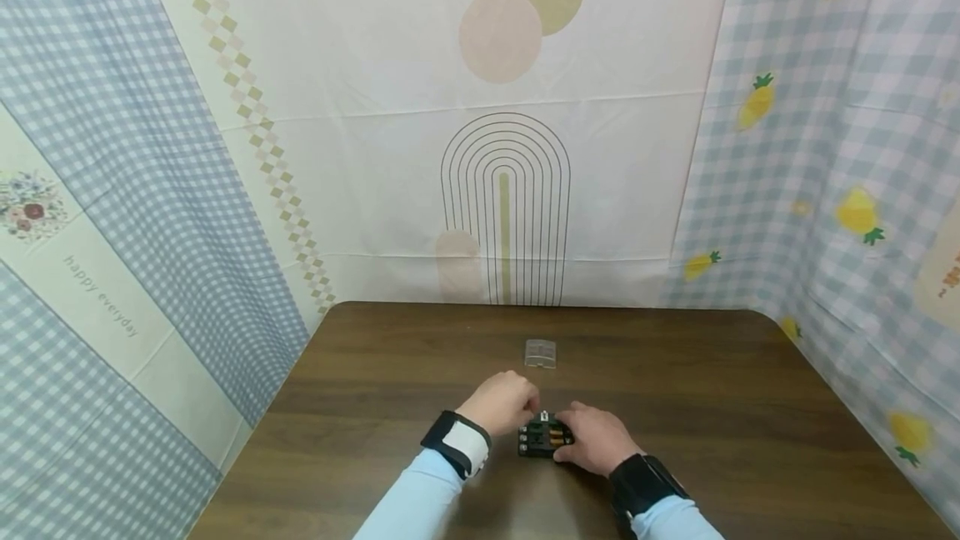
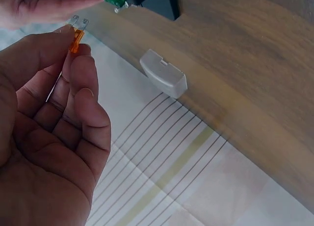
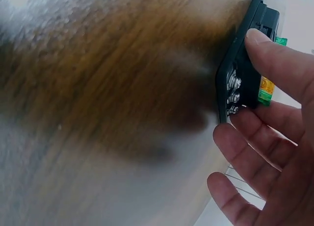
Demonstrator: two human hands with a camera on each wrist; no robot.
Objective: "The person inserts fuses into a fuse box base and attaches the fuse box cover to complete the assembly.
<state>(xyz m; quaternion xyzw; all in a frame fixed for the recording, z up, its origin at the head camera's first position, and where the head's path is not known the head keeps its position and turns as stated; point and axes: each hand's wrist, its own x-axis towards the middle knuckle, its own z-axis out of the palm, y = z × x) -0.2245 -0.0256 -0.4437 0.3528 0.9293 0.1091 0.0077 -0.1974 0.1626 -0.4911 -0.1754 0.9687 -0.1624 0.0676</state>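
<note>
Between the thumb and fingers of my left hand [image 1: 501, 402] is a small orange blade fuse [image 2: 76, 39], its two metal prongs pointing away from the palm. A black fuse block [image 1: 534, 443] lies on the table just right of that hand. My right hand [image 1: 597, 440] grips the block by its right side, thumb on one edge and fingers on the opposite one. Green and orange fuses [image 3: 266, 85] sit in the block, and metal screw terminals [image 3: 234, 82] line one edge. The head view hides the pinched fuse behind the left fingers.
A clear plastic cover [image 1: 541, 354] lies beyond the hands on the brown wooden table [image 1: 390, 373]. Patterned cloths [image 1: 375, 190] hang behind the table and along both sides. Each wrist wears a black strap [image 1: 643, 486].
</note>
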